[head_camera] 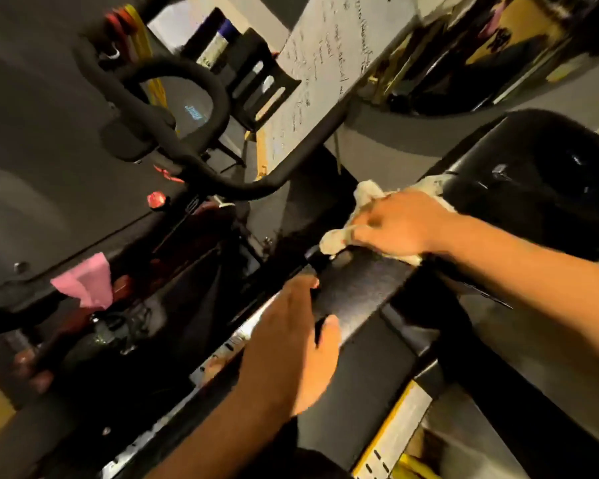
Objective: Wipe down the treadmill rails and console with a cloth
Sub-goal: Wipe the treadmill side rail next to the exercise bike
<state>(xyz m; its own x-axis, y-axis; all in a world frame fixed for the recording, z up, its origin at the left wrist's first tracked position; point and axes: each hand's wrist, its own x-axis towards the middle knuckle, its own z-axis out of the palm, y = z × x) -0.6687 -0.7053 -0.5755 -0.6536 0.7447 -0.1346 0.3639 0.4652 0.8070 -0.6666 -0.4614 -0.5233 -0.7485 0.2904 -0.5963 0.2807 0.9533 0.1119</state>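
Note:
A black padded treadmill rail [357,295] runs diagonally across the middle of the tilted view. My left hand [291,340] wraps around its near end, thumb on top and fingers underneath. Farther along the rail, my right hand [402,223] presses a crumpled white cloth [367,195] onto the rail where it meets the glossy black console housing [533,188]. The cloth bulges out above and below my fingers.
A curved black handlebar [173,133] of another machine stands at the left, with a red knob [157,199] below it. A pink cloth [85,281] hangs at the lower left. A whiteboard [325,63] with writing leans at the top. Yellow-edged metal trim [395,433] lies at the bottom right.

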